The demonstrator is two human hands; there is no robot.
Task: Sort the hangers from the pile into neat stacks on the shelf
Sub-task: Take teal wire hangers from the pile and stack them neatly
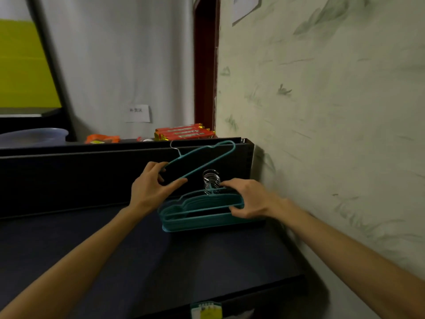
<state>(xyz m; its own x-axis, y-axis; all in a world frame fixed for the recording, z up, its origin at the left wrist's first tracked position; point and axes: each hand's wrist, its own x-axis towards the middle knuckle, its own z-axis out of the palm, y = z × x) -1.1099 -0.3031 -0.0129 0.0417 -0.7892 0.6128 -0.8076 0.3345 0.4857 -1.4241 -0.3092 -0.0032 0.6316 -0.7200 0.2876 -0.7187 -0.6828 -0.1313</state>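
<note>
A stack of several teal hangers (195,217) lies on the dark shelf (115,245) close to the right wall, its metal hooks (211,180) bunched upward at the back. My right hand (248,199) grips the stack's right end, thumb under the front bar and fingers over the top. My left hand (149,189) pinches one end of a single teal hanger (207,157), held tilted above the stack with its hook pointing up to the left.
A dark raised back panel (92,176) runs behind the shelf. Above it sit red and gold packets (184,132), an orange packet (101,138) and a blue basin (34,137). The patterned wall (322,111) is close on the right. A label (207,310) hangs at the shelf's front edge.
</note>
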